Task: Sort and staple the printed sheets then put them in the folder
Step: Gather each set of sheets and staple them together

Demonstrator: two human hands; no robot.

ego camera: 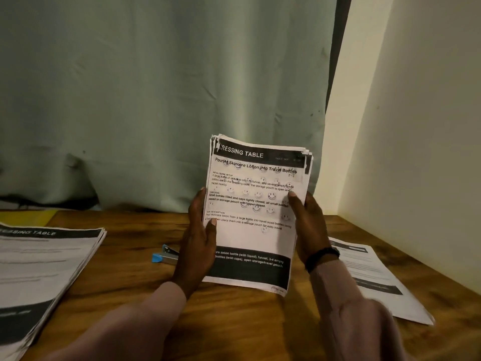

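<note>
I hold a small stack of printed sheets upright over the middle of the wooden surface, my left hand gripping its left edge, my right hand its right edge. The top corners are staggered, so stapling now would likely catch some pages crooked or miss them. The stapler lies just left of my left hand. Another pile crowds the near left, loose sheets the right; bare wood between gives room for tapping.

Printed sheets upright above the table — blue stapler flat beside them
</note>
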